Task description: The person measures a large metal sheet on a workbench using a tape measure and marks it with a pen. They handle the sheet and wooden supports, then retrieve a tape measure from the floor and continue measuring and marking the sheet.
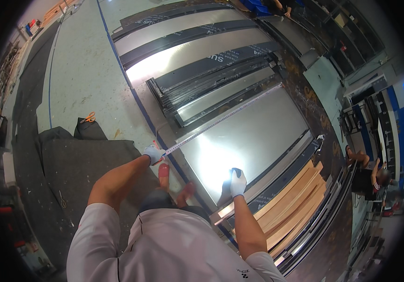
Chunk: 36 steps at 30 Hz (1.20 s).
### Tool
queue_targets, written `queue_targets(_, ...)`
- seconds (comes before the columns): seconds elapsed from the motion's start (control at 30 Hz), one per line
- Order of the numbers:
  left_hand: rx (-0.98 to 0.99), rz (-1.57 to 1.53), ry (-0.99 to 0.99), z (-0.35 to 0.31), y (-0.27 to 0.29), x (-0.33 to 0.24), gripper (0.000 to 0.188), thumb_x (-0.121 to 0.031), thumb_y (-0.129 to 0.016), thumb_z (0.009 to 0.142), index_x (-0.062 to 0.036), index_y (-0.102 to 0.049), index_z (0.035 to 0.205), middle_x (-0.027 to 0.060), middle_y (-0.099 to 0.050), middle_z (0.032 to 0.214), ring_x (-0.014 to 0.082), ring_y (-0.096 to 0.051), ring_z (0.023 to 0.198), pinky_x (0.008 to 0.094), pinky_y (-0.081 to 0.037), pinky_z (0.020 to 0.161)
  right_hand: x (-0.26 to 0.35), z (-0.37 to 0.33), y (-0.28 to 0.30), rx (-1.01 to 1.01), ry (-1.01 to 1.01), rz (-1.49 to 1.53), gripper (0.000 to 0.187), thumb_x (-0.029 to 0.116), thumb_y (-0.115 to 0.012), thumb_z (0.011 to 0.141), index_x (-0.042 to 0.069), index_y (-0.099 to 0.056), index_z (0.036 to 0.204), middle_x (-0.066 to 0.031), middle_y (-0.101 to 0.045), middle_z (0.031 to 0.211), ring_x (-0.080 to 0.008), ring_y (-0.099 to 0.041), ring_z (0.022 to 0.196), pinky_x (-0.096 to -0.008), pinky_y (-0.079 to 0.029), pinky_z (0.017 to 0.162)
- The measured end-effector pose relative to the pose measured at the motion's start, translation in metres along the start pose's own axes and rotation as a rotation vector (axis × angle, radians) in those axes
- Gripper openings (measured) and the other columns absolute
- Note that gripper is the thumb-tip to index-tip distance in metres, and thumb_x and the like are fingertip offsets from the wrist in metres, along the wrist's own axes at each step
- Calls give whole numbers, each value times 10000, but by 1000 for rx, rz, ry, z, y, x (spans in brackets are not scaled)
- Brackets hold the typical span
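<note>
My left hand (154, 154), in a pale glove, is closed at the near left edge of a shiny metal sheet (258, 127). It grips the near end of a tape measure (216, 123), whose pale blade runs straight across the sheet toward its far right corner. Bits of red show beside those fingers. Over the near part of the sheet, my right hand (238, 184), also gloved, is curled with something dark at its fingers, too small to make out. A bright glare lies on the metal next to it.
Stacked dark and silver panels (197, 58) lie beyond the sheet. Wooden strips (293, 202) lie at the right. Orange-handled scissors (88, 117) rest on black cloth (94, 164) at the left. Another person (368, 176) sits at the far right; another's hand (288, 11) shows at the top.
</note>
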<state>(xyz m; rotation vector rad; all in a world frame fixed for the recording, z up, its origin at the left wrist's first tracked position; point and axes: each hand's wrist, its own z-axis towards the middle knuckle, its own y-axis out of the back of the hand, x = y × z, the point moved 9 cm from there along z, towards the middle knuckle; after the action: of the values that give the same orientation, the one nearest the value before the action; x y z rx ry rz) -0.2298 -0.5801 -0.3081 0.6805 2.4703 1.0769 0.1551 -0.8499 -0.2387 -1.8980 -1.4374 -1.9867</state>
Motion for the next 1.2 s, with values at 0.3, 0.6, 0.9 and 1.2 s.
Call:
queue_targets(0.3, -127, 8, -68, 1, -1, -2, 273, -432, -552, 981, -193, -682, 1002, 158, -743, 946, 403, -732, 882, 495, -580, 758, -2, 1, -1, -5, 2, 4, 258, 242, -654, 973, 23, -716, 1095, -198, -749, 992, -363, -723, 948, -439, -550, 886)
queue_targets(0.6, -78, -19, -18, 0, 0, -3, 242, -393, -581, 955, -199, -711, 1020, 154, -740, 987, 381, -728, 910, 478, -574, 794, -3, -1, 0, -3, -8, 19, 266, 247, -653, 974, 20, -716, 1100, -205, -750, 1008, -361, -724, 967, -441, -550, 888)
queue_targets(0.9, -76, -59, 10, 5, -2, 1, 231, -366, -579, 952, -183, -710, 1005, 150, -741, 985, 379, -728, 901, 474, -570, 792, -5, 1, -1, 23, -29, -42, 224, 176, -664, 980, 30, -745, 1129, -156, -768, 1091, -302, -729, 1039, -395, -549, 937)
queue_targets(1.2, -91, -6, -11, 10, -8, 2, 246, -378, -560, 972, -182, -705, 1010, 141, -741, 975, 372, -728, 884, 471, -571, 780, -2, 1, -2, 9, 6, 4, 276, 258, -647, 979, 23, -716, 1106, -213, -749, 1017, -393, -718, 975, -451, -547, 896)
